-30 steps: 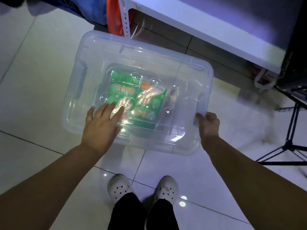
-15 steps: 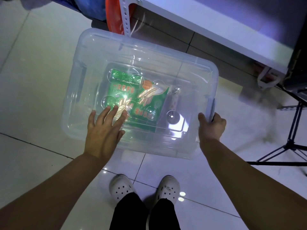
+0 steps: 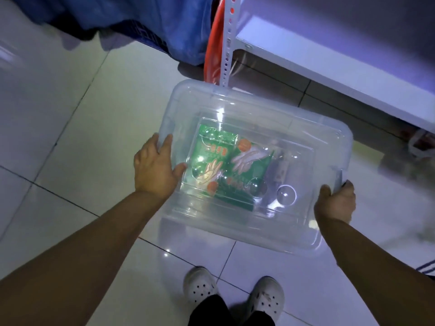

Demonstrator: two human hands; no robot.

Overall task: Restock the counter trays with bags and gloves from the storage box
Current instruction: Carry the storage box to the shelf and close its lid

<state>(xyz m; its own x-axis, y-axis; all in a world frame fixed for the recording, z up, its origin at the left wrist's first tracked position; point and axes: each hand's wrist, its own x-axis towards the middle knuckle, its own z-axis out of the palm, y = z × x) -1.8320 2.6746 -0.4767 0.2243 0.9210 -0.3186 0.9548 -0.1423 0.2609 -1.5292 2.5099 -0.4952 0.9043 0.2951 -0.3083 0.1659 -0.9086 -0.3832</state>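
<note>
A: Two hands on one item; left hand [image 3: 157,165] clasps the left short end of the storage box [image 3: 256,170], thumb lying over the lid's edge; right hand [image 3: 335,203] is curled round the right end by the side latch, fingers tucked under the rim.

B: Location of the box?

A: Over the tiled floor [image 3: 70,128], just in front of the white shelf unit [image 3: 329,55]; whether it is lifted clear or resting, I cannot tell; lid on.

B: Handling notes?

A: Clear, stiff plastic, glossy and likely slippery; by its contents it should be light; best taken at both short ends under the rim, kept level so the contents do not slide.

B: Count?

A: One box, one lid; inside, one green glove packet [image 3: 226,165] lying flat, plainly seen; beside it to the right something pale, too blurred to name; bags not identifiable through the lid.

B: Surroundings?

A: One blue cloth heap [image 3: 141,17]; one orange item [image 3: 213,52] behind the shelf post; two white clogs [image 3: 202,287].
</note>
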